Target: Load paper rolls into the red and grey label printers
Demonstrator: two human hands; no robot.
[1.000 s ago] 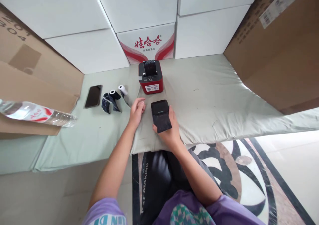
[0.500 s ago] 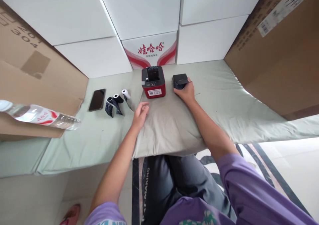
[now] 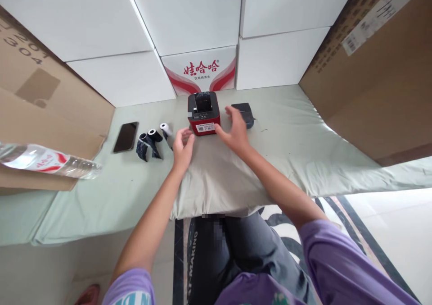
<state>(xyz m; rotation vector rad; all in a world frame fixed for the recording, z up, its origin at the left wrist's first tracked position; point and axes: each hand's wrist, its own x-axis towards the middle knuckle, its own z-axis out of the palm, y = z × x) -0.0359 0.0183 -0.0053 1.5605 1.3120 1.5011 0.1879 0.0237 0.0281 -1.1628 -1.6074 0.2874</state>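
A red and black receipt printer (image 3: 203,114) stands on the cloth-covered table in front of me, a dark strip at its top slot. My left hand (image 3: 184,151) is just left of its front corner, fingers slightly bent and apart, holding nothing. On the other side my right hand (image 3: 234,131) has thumb and fingers spread, the thumb close to the printer's front right edge; I cannot tell if it touches. Behind that hand lies a small black box-shaped device (image 3: 245,114), partly covered by the fingers.
To the left lie several small paper rolls (image 3: 155,135) with dark tails and a phone (image 3: 126,137). A water bottle (image 3: 50,160) sits at far left by a cardboard box (image 3: 50,116). White boxes (image 3: 199,16) are stacked behind; another cardboard box (image 3: 381,97) stands right.
My right hand has let go of the small black device and moved left toward the printer. My left hand has risen slightly toward the printer's left side. The view has shifted a little.
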